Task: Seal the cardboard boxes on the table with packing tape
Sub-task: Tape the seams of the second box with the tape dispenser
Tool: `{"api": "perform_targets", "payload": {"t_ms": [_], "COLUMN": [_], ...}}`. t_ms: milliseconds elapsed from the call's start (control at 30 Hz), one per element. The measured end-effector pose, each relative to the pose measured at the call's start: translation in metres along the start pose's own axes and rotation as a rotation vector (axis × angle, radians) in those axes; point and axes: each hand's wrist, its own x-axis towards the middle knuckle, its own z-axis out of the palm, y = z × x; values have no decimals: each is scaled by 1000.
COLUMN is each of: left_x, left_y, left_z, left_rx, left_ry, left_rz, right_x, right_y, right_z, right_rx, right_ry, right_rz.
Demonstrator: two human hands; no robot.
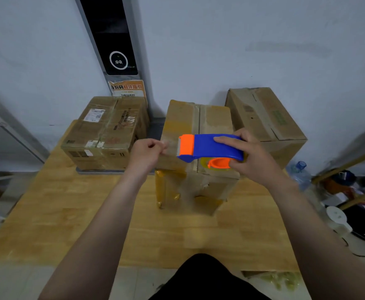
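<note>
- right hand [250, 156] wrapped round the tape dispenser [211, 146], held just above the near top edge of the middle box [214, 120]
- left hand [148, 153] pinches the tape end [170, 146] — a short clear strip drawn out from the orange head
- middle box: flaps down, old tape scraps along the seam; new strip looks not yet stuck down
- left boxes [108, 126] look wrapped in clear tape — probably done
- right box [268, 118], back right on the table [69, 224]: can't tell if sealed
- judged about mid-task
</note>
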Motion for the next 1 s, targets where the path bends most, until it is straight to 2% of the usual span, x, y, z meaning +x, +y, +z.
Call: {"api": "perform_targets", "payload": {"t_ms": [233,400,767,1000], "left_x": [-11,-19,-8,-3], "left_y": [-40,-71,-92,-105], "left_z": [-19,-20,-12,-7], "left_rx": [23,86,-76,-81], "left_ry": [56,124,209,203], "left_rz": [-49,2,-16,10], "right_x": [-32,-41,-28,-24], "right_y": [15,2,-20,-19], "right_z": [-4,15,30,39], "right_rx": [-79,-189,-334,-357], "right_ry": [47,9,16,-12], "right_rz": [-37,-83,-116,-106]}}
